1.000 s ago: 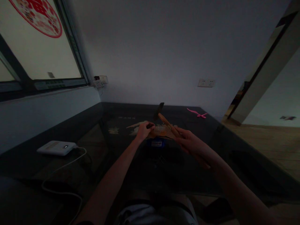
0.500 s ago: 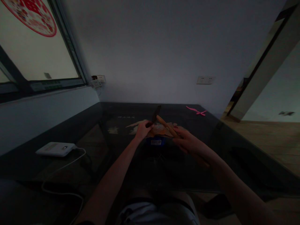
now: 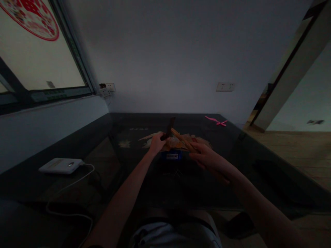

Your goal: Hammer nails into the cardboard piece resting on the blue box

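A hammer with a long wooden handle (image 3: 183,139) and a dark, narrow head (image 3: 169,128) is held slantwise over the table. My right hand (image 3: 204,156) is wrapped round the handle, whose lower end sticks out below the palm. The fingers of my left hand (image 3: 157,143) close on the near end of the head. Beneath the tool lies a crumpled, torn sheet of brown paper (image 3: 173,142), partly hidden by my hands. It rests on a blue box (image 3: 172,155) with a white label.
The dark, glossy table (image 3: 124,120) stands against a wall with sockets (image 3: 225,86). At left lies a white power bank (image 3: 60,165) with a white cable (image 3: 77,179). A pink ribbon (image 3: 216,121) lies far right, and a dark flat object (image 3: 279,182) near right.
My right hand has shifted slightly left along with the handle, and the hammer's head has tipped a little left. More of the paper shows on the right. My left hand has barely moved.
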A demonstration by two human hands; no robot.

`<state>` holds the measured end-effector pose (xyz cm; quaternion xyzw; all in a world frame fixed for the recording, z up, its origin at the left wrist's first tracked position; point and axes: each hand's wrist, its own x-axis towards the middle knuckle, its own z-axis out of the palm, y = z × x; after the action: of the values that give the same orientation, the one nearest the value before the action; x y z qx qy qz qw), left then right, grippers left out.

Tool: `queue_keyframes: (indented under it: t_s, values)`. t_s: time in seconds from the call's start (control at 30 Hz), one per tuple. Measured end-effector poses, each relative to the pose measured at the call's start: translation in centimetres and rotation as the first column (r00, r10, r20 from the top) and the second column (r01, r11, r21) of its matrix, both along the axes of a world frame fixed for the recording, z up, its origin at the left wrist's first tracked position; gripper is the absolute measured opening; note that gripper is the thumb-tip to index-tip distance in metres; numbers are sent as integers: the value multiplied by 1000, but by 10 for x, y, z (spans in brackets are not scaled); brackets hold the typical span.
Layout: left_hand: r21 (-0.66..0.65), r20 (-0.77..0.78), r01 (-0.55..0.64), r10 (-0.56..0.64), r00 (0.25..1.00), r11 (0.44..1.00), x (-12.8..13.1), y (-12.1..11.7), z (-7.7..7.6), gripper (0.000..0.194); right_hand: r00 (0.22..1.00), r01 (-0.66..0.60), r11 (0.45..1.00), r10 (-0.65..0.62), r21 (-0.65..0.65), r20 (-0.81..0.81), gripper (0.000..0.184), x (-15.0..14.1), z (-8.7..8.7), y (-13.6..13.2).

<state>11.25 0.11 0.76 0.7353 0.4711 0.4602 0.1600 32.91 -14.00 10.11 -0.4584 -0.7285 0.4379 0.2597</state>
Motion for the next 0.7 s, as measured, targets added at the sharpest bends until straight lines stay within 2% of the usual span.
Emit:
queue_keyframes:
  t_s: [0.2,0.4,0.57,0.7]
  values:
    - [-10,62,67,-66,996,998,2,-4,4,13,999,45,995,-45,91,4,38,2,8,-4]
    - [-6,11,37,-37,999,999,1,-6,6,15,1000,5,1000,-6,18,29,39,3,2,0]
    - [7,10,67,-67,998,998,1,-7,7,12,999,30,995,-34,100,40,40,6,4,-1]
    - [2,-3,38,-38,999,999,1,-6,7,13,999,15,997,-19,81,48,40,6,4,0]
